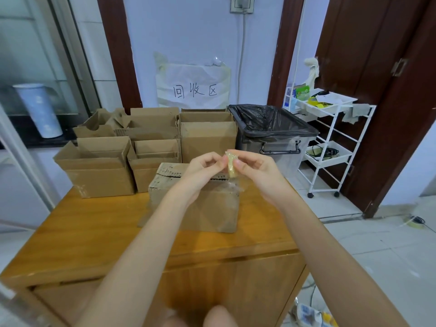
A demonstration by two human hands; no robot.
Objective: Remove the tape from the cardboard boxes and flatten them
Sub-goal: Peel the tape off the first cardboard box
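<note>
Head view: wooden worktop w/ cardboard boxes, nearest box under both hands. Left hand & right hand pinch a yellowish tape wad. Black-lined bin behind, white cart by the door.

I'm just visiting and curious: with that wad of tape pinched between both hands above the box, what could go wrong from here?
1. The sticky tape wad may cling to the fingers of the left hand or right hand rather than drop into the bin.
2. Clear tape seems still stuck on the near box, so it may resist flattening.
</note>
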